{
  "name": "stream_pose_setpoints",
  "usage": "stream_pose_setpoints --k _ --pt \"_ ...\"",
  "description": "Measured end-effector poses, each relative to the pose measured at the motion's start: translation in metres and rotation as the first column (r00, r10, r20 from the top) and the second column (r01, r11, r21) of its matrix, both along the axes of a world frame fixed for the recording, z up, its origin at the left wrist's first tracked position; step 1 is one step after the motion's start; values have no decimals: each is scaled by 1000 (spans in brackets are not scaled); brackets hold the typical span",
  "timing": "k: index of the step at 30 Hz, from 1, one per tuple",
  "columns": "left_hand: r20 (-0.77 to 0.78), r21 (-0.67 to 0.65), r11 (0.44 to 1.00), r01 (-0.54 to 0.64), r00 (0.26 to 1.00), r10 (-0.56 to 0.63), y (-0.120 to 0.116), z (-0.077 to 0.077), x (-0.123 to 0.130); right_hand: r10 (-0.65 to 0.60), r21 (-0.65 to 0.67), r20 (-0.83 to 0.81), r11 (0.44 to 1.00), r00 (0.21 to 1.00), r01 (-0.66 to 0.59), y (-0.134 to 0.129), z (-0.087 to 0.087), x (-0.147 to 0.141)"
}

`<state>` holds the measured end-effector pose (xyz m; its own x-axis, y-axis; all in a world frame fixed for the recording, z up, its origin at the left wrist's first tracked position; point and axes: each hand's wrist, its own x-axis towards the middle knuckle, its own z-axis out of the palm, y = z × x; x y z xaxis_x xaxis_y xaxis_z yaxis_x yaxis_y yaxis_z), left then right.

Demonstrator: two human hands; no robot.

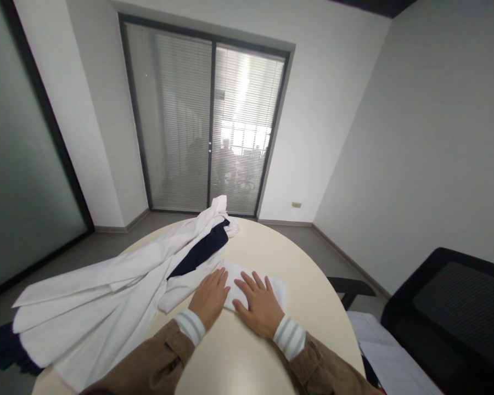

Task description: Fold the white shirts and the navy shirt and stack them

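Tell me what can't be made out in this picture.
All in the head view:
- Small white cloth: partly hidden under the left hand and right hand.
- Dark blue cloth: partly covered by the large white fabric.
- Black chair: cut off by the right edge.
- Papers: any writing too blurred.
- Beyond the blinds: obscured by slats.
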<state>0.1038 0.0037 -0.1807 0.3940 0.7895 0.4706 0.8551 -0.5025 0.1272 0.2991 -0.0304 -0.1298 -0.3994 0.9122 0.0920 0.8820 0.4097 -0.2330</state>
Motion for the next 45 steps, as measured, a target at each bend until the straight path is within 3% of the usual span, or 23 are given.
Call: stream_pose_setpoints --k 3,7,9,11,13,16,24,27,34,38,40,42,45 --pt "51 23 999 49 997 -50 -1 -6 0 -181 51 -3 982 984 181 15 -6 2" --pt "31 -65 996 58 998 -56 -3 -19 0 -423 131 31 900 906 415 38 -6 10" --pt "20 -112 993 42 999 -40 -4 -22 0 -443 196 47 883 895 426 43 -5 15" --pt "12 -143 989 43 999 -42 -5 -22 0 -375 233 69 907 924 351 41 -5 18" --pt "3 -169 984 49 999 -50 -5 -20 0 -321 213 95 931 942 296 39 -8 20" --pt "0 -190 980 56 998 -57 -6 -17 0 -367 138 125 927 922 350 48 -14 27" --pt "6 -206 976 70 997 -71 -4 -17 -3 -653 140 157 758 741 638 124 -23 86" --pt "1 -210 975 71 997 -73 -4 -16 -3 -700 118 150 714 699 690 141 -24 100" --pt "9 -203 977 72 997 -72 -3 -13 -4 -696 246 103 710 710 660 149 -29 102" --pt "9 -200 977 76 997 -76 -4 -15 -4 -665 179 128 745 736 642 145 -31 100" --pt "22 -179 981 73 997 -70 -5 -15 -2 -654 235 103 748 749 621 140 -28 95" --pt "39 -145 988 58 998 -53 -4 -10 -1 -582 321 53 779 811 538 132 -25 87" --pt "54 -35 998 -42 998 44 3 15 -8 -338 343 1 884 941 317 118 -26 74"
